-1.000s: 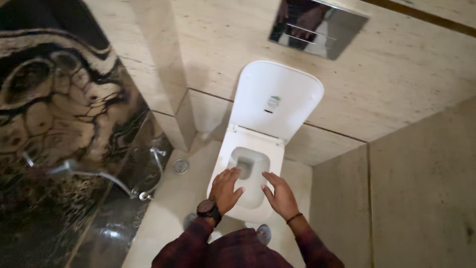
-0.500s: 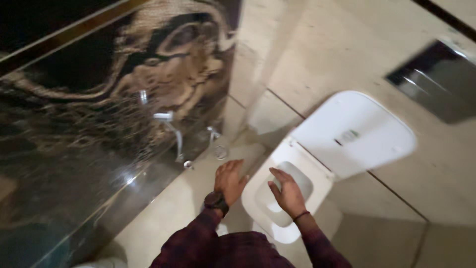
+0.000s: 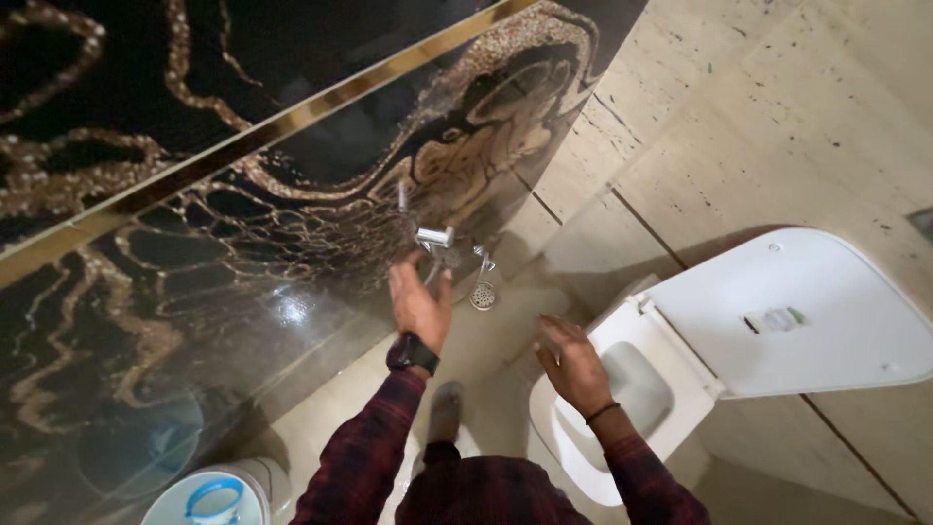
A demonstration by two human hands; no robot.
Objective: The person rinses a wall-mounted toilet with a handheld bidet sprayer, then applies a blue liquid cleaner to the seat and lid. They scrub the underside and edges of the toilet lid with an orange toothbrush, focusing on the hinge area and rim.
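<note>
My left hand (image 3: pixel 418 303) reaches, fingers spread and holding nothing, just below the chrome hand sprayer (image 3: pixel 434 236) mounted on the dark marbled wall (image 3: pixel 194 292). My right hand (image 3: pixel 575 367) hovers open over the white toilet (image 3: pixel 622 389) rim, its lid (image 3: pixel 797 311) raised.

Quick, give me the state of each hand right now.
Left hand: open, empty, reaching up by the chrome spray handle on the dark wall.
Right hand: open, empty, over the toilet bowl.

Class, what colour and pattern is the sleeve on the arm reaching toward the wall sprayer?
The left sleeve is dark red-and-black plaid, seen in the head view.
</note>
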